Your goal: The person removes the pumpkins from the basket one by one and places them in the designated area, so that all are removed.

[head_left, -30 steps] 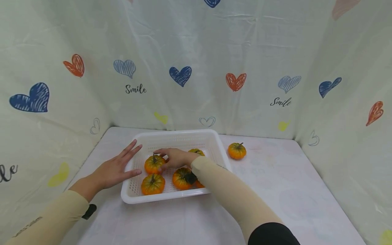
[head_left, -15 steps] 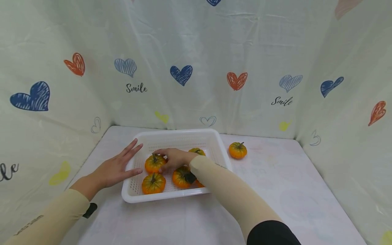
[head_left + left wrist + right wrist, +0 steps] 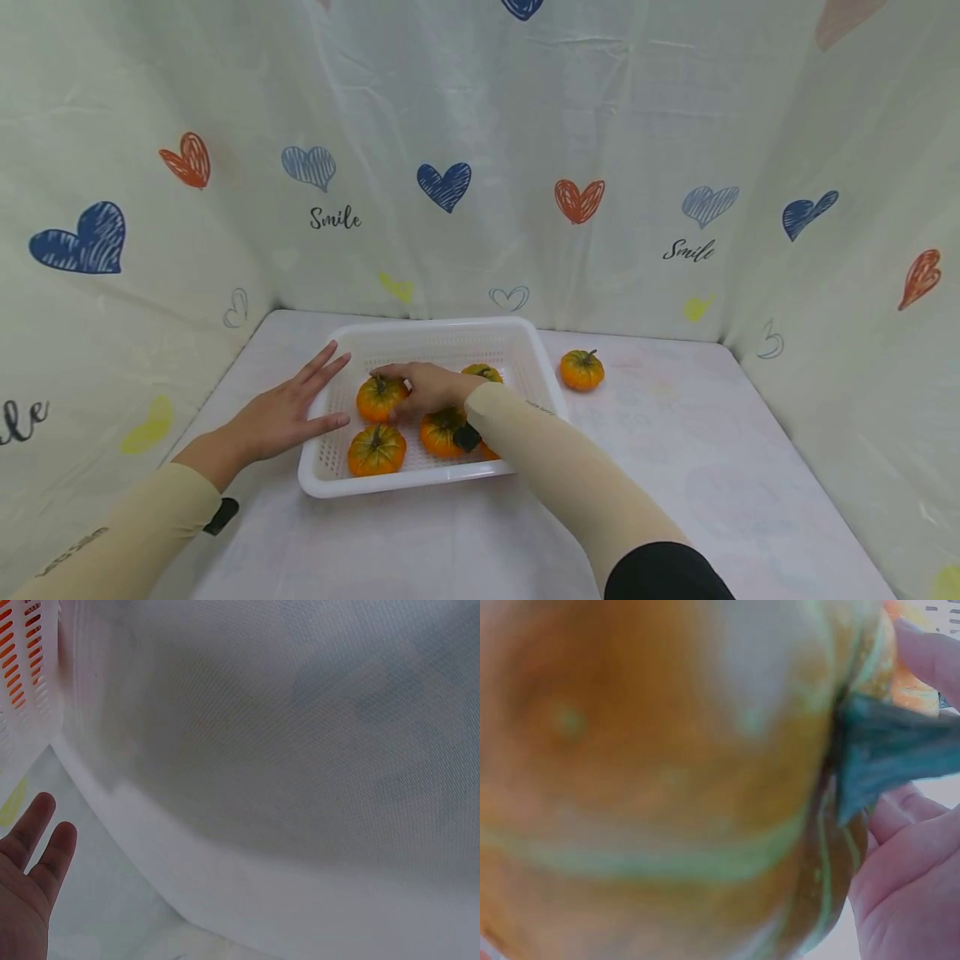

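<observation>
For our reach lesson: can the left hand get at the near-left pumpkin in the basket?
Likely yes: the left hand is spread at the basket's left rim, and nothing visible blocks the near-left pumpkin.

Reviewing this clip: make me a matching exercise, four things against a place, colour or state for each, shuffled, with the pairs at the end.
1. Left hand
2. Right hand
3. Basket
4. Lone pumpkin

A. White, with several pumpkins inside
B. Curled over a pumpkin
C. On the table, right of the basket
D. Fingers spread, at the basket's left side

Pairs: 1-D, 2-B, 3-A, 4-C
</observation>
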`<state>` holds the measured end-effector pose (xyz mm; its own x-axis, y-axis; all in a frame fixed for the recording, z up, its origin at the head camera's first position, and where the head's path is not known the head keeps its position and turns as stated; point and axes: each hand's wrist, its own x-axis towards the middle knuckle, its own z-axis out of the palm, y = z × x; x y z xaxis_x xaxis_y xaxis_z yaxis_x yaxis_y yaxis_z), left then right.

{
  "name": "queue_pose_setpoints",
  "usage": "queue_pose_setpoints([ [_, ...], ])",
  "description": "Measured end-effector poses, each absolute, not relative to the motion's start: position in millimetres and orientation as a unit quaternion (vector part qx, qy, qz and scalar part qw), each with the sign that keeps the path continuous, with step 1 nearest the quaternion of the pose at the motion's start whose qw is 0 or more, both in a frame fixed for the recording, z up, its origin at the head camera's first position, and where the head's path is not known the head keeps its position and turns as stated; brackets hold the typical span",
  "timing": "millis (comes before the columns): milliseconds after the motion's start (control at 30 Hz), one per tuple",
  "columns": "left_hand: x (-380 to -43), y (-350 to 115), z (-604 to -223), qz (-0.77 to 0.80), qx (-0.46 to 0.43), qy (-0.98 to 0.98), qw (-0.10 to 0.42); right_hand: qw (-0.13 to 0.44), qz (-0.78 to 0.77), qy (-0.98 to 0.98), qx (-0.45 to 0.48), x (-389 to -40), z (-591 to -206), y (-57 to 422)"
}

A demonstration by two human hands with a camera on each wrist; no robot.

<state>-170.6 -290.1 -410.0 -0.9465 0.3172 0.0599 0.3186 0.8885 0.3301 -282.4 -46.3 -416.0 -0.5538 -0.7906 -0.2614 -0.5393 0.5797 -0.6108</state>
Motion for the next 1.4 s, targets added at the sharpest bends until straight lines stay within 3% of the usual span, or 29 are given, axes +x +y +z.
queue_pose_setpoints([
  [933, -169.3, -287.1, -407.7, -0.168, -0.161, -0.972, 0.005, 0.172, -0.291, 0.875, -0.347, -297.1, -403.3, -23.4],
  [1400, -169.9, -287.5, -408.7, -0.161, -0.157, -0.975, 0.0, 0.183, -0.319, 0.873, -0.32, -295.4, -398.4, -12.7],
])
